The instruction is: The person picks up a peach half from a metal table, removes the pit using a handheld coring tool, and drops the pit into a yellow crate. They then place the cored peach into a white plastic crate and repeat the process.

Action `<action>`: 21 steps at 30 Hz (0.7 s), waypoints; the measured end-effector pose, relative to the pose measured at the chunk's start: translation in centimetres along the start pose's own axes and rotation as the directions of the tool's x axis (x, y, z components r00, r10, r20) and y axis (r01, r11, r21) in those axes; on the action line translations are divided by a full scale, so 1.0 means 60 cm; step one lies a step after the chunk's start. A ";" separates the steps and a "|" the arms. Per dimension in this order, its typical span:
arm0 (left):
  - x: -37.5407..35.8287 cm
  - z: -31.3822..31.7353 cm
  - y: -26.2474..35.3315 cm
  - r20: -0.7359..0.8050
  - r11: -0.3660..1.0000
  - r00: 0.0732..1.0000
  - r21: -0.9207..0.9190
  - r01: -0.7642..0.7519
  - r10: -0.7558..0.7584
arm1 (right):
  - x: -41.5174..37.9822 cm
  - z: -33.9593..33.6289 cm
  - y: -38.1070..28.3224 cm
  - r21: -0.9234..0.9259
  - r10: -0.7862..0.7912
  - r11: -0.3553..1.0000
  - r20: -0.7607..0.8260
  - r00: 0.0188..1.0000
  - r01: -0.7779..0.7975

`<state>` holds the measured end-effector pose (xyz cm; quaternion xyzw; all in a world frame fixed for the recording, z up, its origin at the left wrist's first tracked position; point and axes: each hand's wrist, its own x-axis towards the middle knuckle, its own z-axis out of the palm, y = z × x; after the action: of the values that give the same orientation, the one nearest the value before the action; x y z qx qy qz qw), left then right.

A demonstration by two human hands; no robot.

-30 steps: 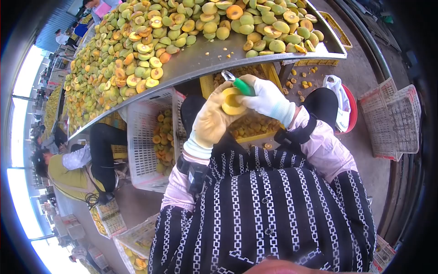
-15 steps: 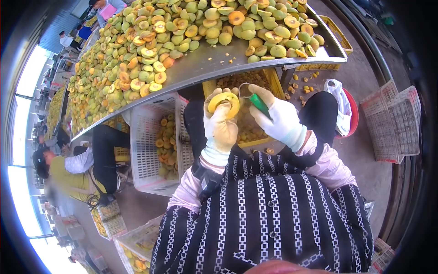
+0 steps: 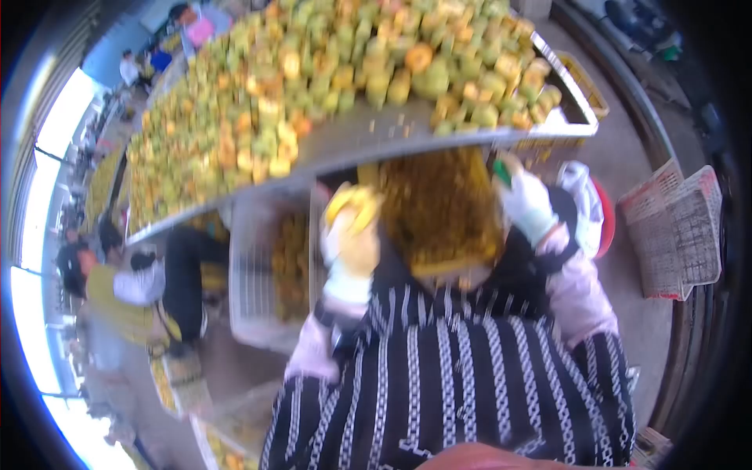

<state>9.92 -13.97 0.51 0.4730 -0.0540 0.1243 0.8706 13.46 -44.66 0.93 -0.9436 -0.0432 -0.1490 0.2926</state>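
Cut fruit (image 3: pixel 352 202), yellow, motion-blurred, held in left hand (image 3: pixel 350 247), near front edge of metal table (image 3: pixel 337 135), just right of white crate (image 3: pixel 252 286) in view. Left grip closed around fruit; exact finger placement lost in blur. Right hand (image 3: pixel 526 205), gloved, gripping green-handled tool (image 3: pixel 502 173); its far end unreadable. 2 hands well apart, 1 to each side of yellow crate (image 3: pixel 481 182) with brownish contents. Fruit heap (image 3: pixel 345 70) covers much of table. White bag (image 3: pixel 576 192), red tub (image 3: pixel 605 221) beyond right hand.
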 end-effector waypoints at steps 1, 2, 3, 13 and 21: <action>0.017 0.003 0.033 -0.180 0.968 0.980 -0.249 0.040 -0.087 | 0.011 -0.008 0.015 0.018 -0.013 1.000 -0.048 0.999 0.014; 0.035 -0.084 0.024 -0.100 0.964 0.995 -0.261 -0.040 0.014 | 0.018 -0.018 0.043 0.135 0.052 0.990 -0.031 0.998 -0.048; 0.034 -0.110 0.051 -0.236 0.993 0.966 -0.037 -0.113 0.101 | 0.021 -0.031 0.072 0.261 0.111 0.959 0.023 0.994 -0.114; -0.070 -0.552 0.088 -0.883 0.999 0.469 -0.014 0.037 -0.030 | -0.013 -0.351 0.329 0.843 0.787 0.419 -0.152 0.597 -0.337; -0.053 -0.547 -0.027 -0.761 0.910 0.594 0.009 0.413 -0.262 | -0.100 -0.440 0.346 0.854 0.807 0.490 -0.369 0.462 -0.174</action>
<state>6.52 12.11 -19.43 0.4602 0.4090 0.1429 0.7749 4.47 -76.69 8.58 -0.5577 0.3320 -0.3863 0.6554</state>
